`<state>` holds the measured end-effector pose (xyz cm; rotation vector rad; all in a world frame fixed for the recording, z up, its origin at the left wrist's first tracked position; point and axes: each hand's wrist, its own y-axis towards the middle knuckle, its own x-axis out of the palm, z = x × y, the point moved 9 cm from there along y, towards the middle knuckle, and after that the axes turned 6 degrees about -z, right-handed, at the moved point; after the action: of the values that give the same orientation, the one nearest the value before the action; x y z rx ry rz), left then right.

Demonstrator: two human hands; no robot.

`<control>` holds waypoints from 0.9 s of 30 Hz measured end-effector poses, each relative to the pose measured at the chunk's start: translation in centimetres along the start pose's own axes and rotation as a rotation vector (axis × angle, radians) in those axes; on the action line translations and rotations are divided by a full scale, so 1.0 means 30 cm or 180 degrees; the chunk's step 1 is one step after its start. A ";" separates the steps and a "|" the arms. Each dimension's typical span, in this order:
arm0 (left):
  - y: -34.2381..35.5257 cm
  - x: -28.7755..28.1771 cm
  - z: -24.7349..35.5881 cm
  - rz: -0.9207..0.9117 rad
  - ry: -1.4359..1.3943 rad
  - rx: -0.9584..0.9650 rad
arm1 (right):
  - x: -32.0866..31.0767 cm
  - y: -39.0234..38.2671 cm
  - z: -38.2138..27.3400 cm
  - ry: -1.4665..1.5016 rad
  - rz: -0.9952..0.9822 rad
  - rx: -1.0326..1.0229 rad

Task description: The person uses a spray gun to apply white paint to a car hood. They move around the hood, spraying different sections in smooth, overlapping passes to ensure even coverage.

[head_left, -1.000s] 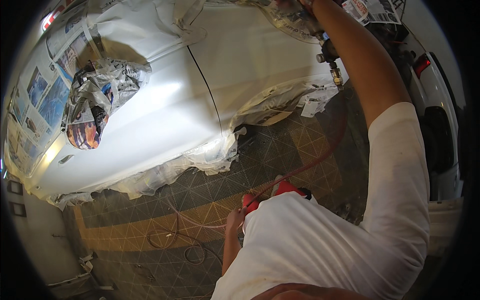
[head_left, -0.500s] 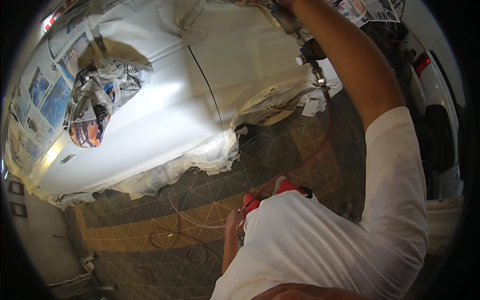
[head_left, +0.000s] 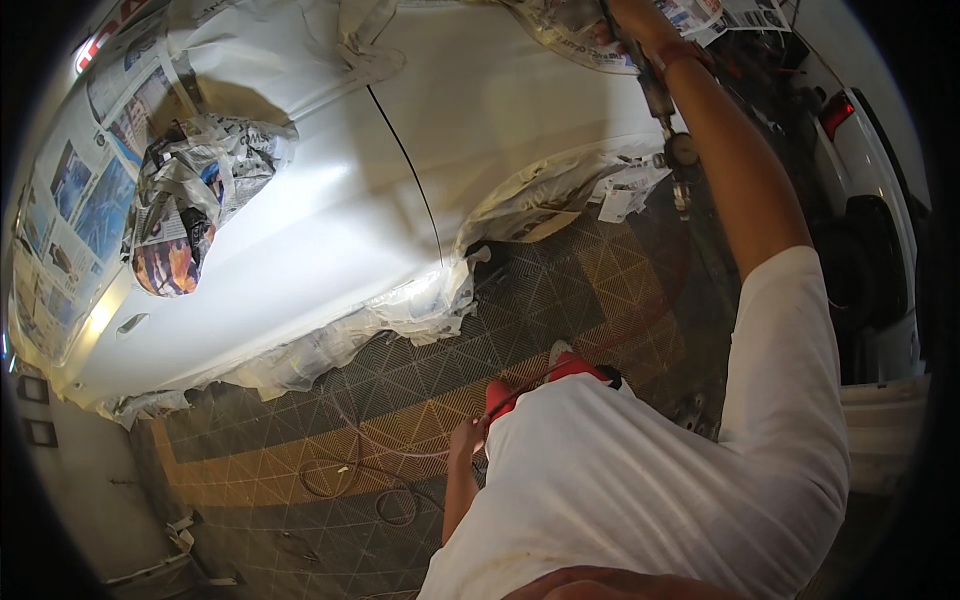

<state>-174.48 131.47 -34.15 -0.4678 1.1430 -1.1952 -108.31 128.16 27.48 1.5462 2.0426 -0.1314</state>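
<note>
My right hand [head_left: 640,25] is raised at the top of the view and is closed on a spray gun [head_left: 662,95]. The gun's round gauge [head_left: 682,150] and hose fitting hang below my wrist. The gun is held over the white car body [head_left: 330,200], by the newspaper masking [head_left: 570,25] at its upper edge. My left hand [head_left: 467,438] hangs low beside my white shirt, closed on the thin air hose [head_left: 520,385]. The hose trails onto the floor.
A newspaper-wrapped side mirror [head_left: 190,200] sticks out at the left, next to paper-masked windows [head_left: 75,190]. Masking paper [head_left: 400,310] fringes the car's lower edge. Hose loops [head_left: 350,480] lie on the yellow and dark grid floor [head_left: 600,270]. Another white vehicle [head_left: 880,220] stands close on the right.
My right hand swung the spray gun a little left along the car, then back right. My left hand and the hose stayed where they were.
</note>
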 end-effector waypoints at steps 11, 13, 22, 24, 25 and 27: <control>0.170 0.129 -0.211 -0.0634 0.0018 -0.0154 | 0.147 -0.444 -0.118 0.0399 -0.1120 -0.0089; 0.232 0.202 -0.352 -0.0737 -0.0280 -0.0159 | 0.278 -0.530 -0.201 0.0833 -0.1804 -0.0283; 0.166 0.251 -0.310 -0.0529 -0.0164 -0.0425 | 0.140 -0.386 0.072 0.1192 -0.1537 0.0084; 0.175 0.306 -0.296 -0.0395 -0.0209 -0.0485 | 0.081 -0.309 0.212 0.0941 -0.1454 0.0278; 0.180 0.302 -0.205 -0.0479 0.0041 -0.0451 | -0.039 -0.270 0.335 0.0783 -0.1256 0.0391; 0.166 0.303 -0.034 -0.0477 0.0249 -0.0384 | -0.249 -0.211 0.520 0.0601 -0.0976 0.0472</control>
<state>-173.54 125.40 -42.55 -0.6117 1.2699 -1.2879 -106.92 113.40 16.54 1.3625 2.4611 -0.2677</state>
